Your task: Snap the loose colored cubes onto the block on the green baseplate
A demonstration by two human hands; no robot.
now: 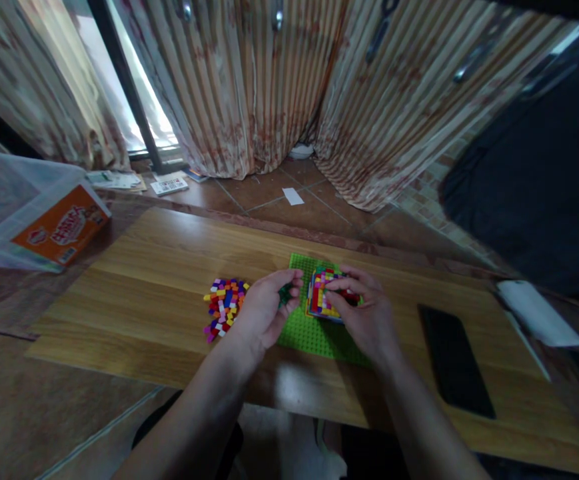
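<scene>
A green studded baseplate (314, 340) lies on the wooden table, carrying a layered block of multicoloured toy bricks (322, 300). My left hand (269, 303) is beside the block's left side, palm turned inward, its curled fingers around several dark green toy bricks (285, 293). Over the top of the block, my right hand (369, 313) has its thumb and index finger pinched close to the upper bricks; whatever lies between the fingertips is too small to make out. Left of my left hand is a loose pile of mixed toy bricks (225, 303), partly covered by that hand.
A black flat slab-like object (456, 360) lies on the table (169, 267) to the right, with a white object (539, 313) beyond it. A clear plastic bin (29, 167) with an orange label stands at the left. Patterned curtains (249, 87) hang behind; papers (169, 185) lie on the floor.
</scene>
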